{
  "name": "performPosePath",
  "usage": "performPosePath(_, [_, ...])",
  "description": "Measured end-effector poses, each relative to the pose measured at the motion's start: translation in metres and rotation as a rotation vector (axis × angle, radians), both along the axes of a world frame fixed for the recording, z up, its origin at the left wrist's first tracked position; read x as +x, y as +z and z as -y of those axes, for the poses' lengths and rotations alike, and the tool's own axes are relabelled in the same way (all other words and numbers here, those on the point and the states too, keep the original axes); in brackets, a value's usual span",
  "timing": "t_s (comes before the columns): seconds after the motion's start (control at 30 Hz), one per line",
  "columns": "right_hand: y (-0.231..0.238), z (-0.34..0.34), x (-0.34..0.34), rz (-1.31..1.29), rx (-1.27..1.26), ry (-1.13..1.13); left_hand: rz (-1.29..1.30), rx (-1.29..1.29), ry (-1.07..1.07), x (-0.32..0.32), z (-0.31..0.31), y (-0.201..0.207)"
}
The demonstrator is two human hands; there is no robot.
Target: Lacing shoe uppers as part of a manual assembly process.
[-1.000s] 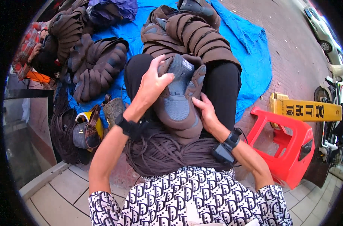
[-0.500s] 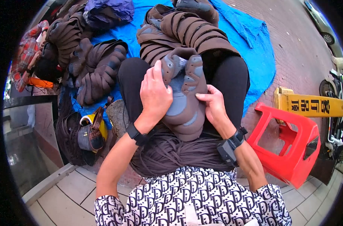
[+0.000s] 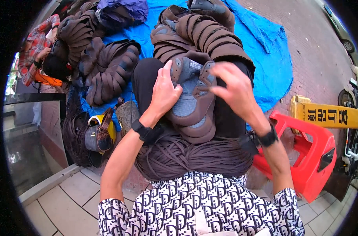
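A brown shoe upper with grey-blue mesh panels lies over my lap, its collar pointing away from me and its tongue showing between two eyelet flaps. My left hand grips its left side, thumb on the face and fingers along the edge. At the right eyelet flap, my right hand hovers with thumb and fingers apart, slightly blurred and holding nothing that I can see. Under the toe, a thick bundle of dark brown shoelaces rests across my lap.
Nested stacks of brown shoe uppers lie beyond my knees on a blue tarp; more uppers sit to the left. A red plastic stool and yellow sign stand right. At far left, another person in plaid bends over.
My right hand has let go of the upper's right side and risen to the eyelet flap, fingers spreading. My left hand keeps its grip. The view has shifted slightly.
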State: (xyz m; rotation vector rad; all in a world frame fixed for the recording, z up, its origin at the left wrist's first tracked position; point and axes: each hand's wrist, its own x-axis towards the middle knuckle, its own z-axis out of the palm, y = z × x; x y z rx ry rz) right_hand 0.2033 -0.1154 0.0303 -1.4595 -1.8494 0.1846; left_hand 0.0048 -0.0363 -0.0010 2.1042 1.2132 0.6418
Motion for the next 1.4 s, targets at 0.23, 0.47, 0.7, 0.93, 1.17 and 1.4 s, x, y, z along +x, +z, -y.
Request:
performPosePath(0.23, [-0.028,-0.081,-0.031,0.166,-0.238,0.141,-0.092,0.014,0.003,0.004,0.008,0.015])
performPosePath(0.47, [-0.032,-0.093,-0.044,0.222,-0.197,0.066,-0.227,0.377,0.083,0.014,0.015,-0.005])
performPosePath(0.7, [-0.008,-0.015,0.016,-0.271,-0.147,0.129,-0.050,0.122,-0.040,-0.017,-0.011,-0.001])
performPosePath(0.93, [-0.026,0.073,-0.008,0.149,-0.412,0.458,-0.071,0.303,-0.163,-0.029,0.013,0.059])
performPosePath(1.17, [0.010,0.070,0.002,0.270,-0.054,0.419,0.013,-0.396,-0.474,-0.015,0.077,0.079])
performPosePath(1.4, [0.044,0.037,0.170,0.762,0.173,-0.236,0.118,-1.108,-0.601,-0.003,0.081,0.081])
